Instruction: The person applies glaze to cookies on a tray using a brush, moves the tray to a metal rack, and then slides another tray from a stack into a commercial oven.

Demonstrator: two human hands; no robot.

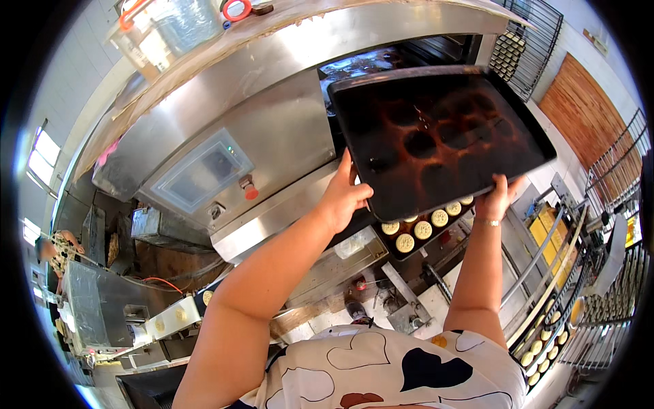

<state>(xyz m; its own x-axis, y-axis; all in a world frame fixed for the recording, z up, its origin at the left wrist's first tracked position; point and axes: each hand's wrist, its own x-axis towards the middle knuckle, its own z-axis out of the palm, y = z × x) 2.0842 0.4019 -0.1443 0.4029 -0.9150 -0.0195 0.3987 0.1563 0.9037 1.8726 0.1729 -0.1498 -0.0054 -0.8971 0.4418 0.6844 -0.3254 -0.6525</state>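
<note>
My left hand grips the left edge of a dark, stained baking tray, its thumb on the rim. My right hand is shut on the tray's near edge, towards its right side. No loose food lies on this tray; dark round marks cover its bottom. Beneath it, partly hidden, a second tray holds several round, pale pastries with stamped tops. Behind the held tray is the open mouth of a stainless steel oven.
A red knob juts from the oven's steel front panel. At left, a conveyor belt carries pastries near a distant person. Wire racks stand at right, above another tray of pastries. A metal frame stands low ahead.
</note>
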